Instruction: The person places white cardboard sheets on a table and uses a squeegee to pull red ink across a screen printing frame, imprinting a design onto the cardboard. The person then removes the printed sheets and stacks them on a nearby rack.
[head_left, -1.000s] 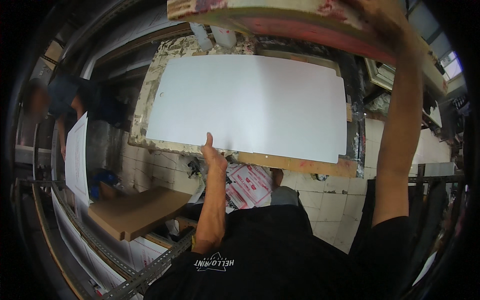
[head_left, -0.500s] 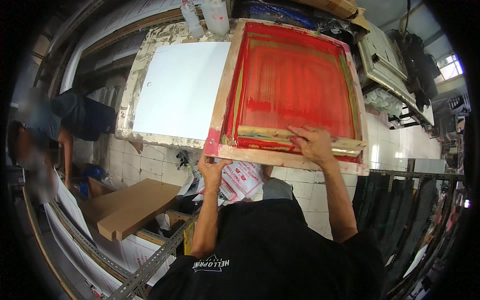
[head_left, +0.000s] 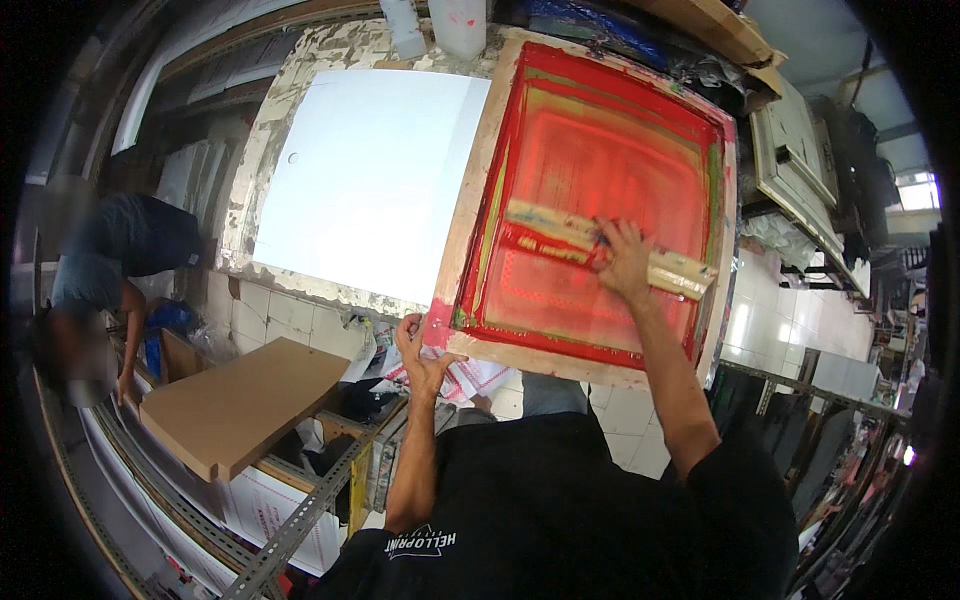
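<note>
My right hand (head_left: 627, 262) is closed over the wooden handle of a squeegee (head_left: 555, 222), which lies slantwise across the middle of a silk-screen mesh (head_left: 590, 150). Red ink coats the mesh and is thickest along its borders; some ink shows below the blade. With thumb and fingers, my left hand (head_left: 422, 362) grips the near left corner of the wooden screen frame (head_left: 468, 200). The frame appears tilted, its near edge towards me. Left of it, a white sheet (head_left: 370, 170) with a small hole lies on a worn, blotched table (head_left: 250, 180).
Two translucent plastic containers (head_left: 459, 28) stand at the table's far edge. A brown cardboard piece (head_left: 245, 405) rests on a metal-framed rack (head_left: 300, 540) at lower left. Another person (head_left: 150, 240) bends at far left. Dark panels hang in a rack (head_left: 790, 430) at right.
My right hand has pushed the squeegee from the near edge to the mesh's middle. A paler printed pattern now shows in the red ink. My left hand stays at the frame's corner.
</note>
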